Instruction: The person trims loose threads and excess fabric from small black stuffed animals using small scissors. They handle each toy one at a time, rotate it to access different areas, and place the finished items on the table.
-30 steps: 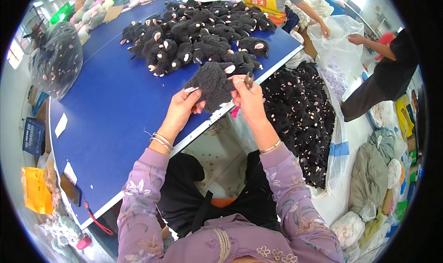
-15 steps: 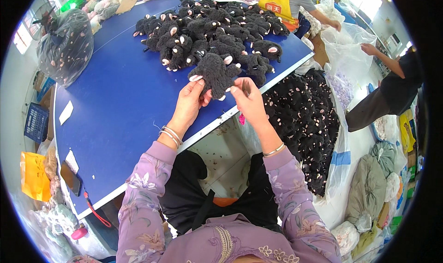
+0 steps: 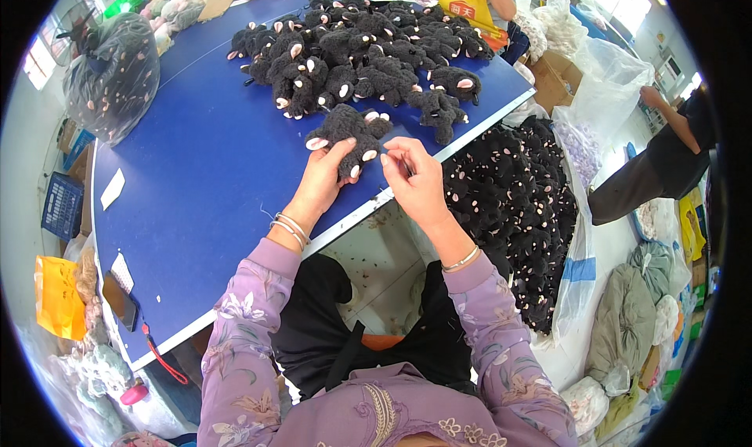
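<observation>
Left hand [image 3: 323, 174] grips a black toy [image 3: 347, 127], right hand [image 3: 417, 187] a half-hidden dark tool [image 3: 407, 167]; clear bag [image 3: 578, 271] holds similar toys [image 3: 509, 212].

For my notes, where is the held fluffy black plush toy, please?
In the head view, the toy is near centre, in the left hand, below the black plush-toy pile.

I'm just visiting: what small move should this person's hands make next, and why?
Probably bring the right hand slightly left to the black, fuzzy plush toy with pale pink ears: the left hand grips it, while the right hand's fingers sit just beside it, apparently not touching, around a small dark object, partly hidden.
</observation>
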`<state>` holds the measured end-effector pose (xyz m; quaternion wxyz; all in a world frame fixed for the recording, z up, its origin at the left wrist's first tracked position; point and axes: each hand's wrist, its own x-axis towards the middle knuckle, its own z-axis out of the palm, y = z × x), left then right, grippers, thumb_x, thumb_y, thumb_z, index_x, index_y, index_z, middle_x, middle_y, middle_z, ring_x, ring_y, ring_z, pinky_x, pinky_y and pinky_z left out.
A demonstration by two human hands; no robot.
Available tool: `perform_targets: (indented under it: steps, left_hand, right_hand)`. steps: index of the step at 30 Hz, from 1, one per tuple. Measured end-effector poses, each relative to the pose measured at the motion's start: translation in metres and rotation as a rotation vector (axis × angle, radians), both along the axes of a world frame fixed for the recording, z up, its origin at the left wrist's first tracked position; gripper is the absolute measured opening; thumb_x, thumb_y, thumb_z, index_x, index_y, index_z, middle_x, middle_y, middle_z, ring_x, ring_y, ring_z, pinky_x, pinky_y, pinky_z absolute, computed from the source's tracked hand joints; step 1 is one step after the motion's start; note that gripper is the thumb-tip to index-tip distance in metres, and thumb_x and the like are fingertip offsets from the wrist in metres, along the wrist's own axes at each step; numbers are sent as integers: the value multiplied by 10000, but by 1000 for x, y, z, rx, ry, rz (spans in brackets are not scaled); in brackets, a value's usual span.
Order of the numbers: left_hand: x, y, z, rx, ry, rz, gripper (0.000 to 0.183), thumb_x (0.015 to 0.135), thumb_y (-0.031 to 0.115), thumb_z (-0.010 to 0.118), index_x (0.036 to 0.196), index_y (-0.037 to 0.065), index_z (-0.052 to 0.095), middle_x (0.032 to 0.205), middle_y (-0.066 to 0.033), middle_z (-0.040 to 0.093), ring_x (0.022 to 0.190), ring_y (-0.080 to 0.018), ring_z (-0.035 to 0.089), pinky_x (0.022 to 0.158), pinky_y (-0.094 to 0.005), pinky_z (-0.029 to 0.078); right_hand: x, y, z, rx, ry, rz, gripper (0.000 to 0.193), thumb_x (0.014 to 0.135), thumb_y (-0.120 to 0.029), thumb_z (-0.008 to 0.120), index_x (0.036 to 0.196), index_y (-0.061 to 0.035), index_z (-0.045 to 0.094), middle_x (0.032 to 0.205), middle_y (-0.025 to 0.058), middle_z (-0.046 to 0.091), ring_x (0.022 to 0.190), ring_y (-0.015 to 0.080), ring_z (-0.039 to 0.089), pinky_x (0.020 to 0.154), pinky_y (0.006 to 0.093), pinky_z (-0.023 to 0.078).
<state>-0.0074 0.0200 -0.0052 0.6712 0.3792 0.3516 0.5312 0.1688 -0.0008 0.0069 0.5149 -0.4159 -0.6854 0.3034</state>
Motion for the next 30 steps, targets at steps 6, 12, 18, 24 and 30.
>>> perform_targets:
  steps: [6,12,18,24,30]
  left_hand:
    - [4,0,2,3,0,0,198,919,239,564,939,42,575,756,-40,600,562,-117,547,467,-237,408]
    - [6,1,-2,57,147,39,145,913,205,588,918,61,598,716,-18,606,534,-93,537,453,-220,390]
    - [10,1,-6,121,158,32,208,868,169,654,1033,50,616,821,0,626,650,-65,565,517,-218,437]
    - [10,4,-10,186,99,-7,364,869,74,631,1219,7,558,1107,-57,642,949,-155,623,833,-286,511]
    - [12,-4,-8,84,112,114,324,859,67,644,1173,6,591,1099,-58,643,980,-146,602,859,-287,489]
  right_hand:
    - [-10,2,0,128,-70,-8,212,774,-11,685,962,-58,599,871,74,609,738,177,642,649,283,525]
    - [-9,5,2,146,-196,-132,225,740,-43,702,936,-59,594,870,91,606,757,247,650,670,331,530]
    - [-4,5,0,173,-230,-143,222,716,-27,688,903,-51,572,864,98,598,741,271,641,649,351,525]
    - [-6,-1,-2,124,-198,-115,202,710,-34,683,841,-32,529,793,106,576,656,243,607,598,350,502]
    - [-12,-1,0,-107,-67,-134,198,710,-67,667,774,-12,489,643,82,530,549,150,516,546,304,455]
